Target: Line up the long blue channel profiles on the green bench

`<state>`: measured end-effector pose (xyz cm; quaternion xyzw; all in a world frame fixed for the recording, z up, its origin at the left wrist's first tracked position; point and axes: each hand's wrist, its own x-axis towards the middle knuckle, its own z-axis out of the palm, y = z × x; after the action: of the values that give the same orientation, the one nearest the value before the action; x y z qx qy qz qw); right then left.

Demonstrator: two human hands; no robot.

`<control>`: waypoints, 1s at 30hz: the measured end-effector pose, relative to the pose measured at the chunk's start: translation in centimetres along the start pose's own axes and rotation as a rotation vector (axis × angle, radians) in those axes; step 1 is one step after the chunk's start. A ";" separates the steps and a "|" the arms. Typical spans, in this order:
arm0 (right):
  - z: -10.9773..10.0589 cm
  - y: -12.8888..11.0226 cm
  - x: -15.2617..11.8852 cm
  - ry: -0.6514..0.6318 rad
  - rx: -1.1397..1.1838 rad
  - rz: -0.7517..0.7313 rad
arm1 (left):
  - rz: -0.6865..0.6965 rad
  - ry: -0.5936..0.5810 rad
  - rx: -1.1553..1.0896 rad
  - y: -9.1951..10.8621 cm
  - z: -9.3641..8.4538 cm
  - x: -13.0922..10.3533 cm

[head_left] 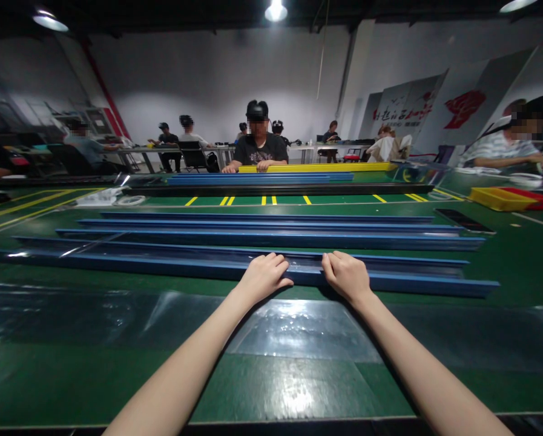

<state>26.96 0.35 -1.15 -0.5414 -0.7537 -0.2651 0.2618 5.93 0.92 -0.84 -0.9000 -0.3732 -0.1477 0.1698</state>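
Observation:
Both my hands rest on a long blue channel (411, 283) that runs left to right across the green table. My left hand (266, 275) has its fingers curled over the channel near its middle. To its right, my right hand (347, 274) is closed at the same channel, fingers bent down. What either hand pinches, if anything, is hidden. A clear plastic sheet (298, 327) lies flat in front of the channel, partly under my forearms. More blue channels (298, 238) lie parallel just behind.
Beyond are a long black strip (275, 190), thin blue strips (253, 177) and a yellow bar (321, 168). A person (261, 148) sits opposite, hands by the bar. A dark flat device (465, 221) and yellow tray (496, 198) are at right. Other people sit farther back.

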 end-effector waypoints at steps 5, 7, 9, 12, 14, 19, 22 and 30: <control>0.2 0.3 0.3 -0.008 0.007 0.028 | -0.001 -0.008 0.002 0.1 -0.2 0.0; 0.1 0.4 0.2 -0.005 0.004 0.028 | 0.005 -0.007 0.008 0.2 -0.4 0.1; 0.0 0.6 0.2 0.003 0.000 0.033 | 0.023 0.001 0.014 0.4 -0.5 0.2; 0.0 1.2 -0.1 0.029 -0.011 0.059 | 0.057 0.012 0.025 0.8 -0.7 0.3; 0.1 1.7 -0.3 0.045 -0.019 0.080 | 0.064 0.013 0.029 0.8 -0.8 0.4; 0.1 3.4 -0.8 0.063 -0.053 0.139 | 0.059 0.007 0.017 0.6 -0.6 0.3; 0.2 4.1 -1.1 0.074 -0.069 0.165 | 0.074 0.009 -0.013 0.5 -0.5 0.2; 0.1 4.4 -1.2 0.085 -0.065 0.183 | 0.045 -0.001 -0.054 0.5 -0.5 0.3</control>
<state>31.47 0.80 -1.58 -0.6044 -0.6803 -0.2873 0.2989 6.42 0.63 -0.35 -0.9125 -0.3489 -0.1534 0.1485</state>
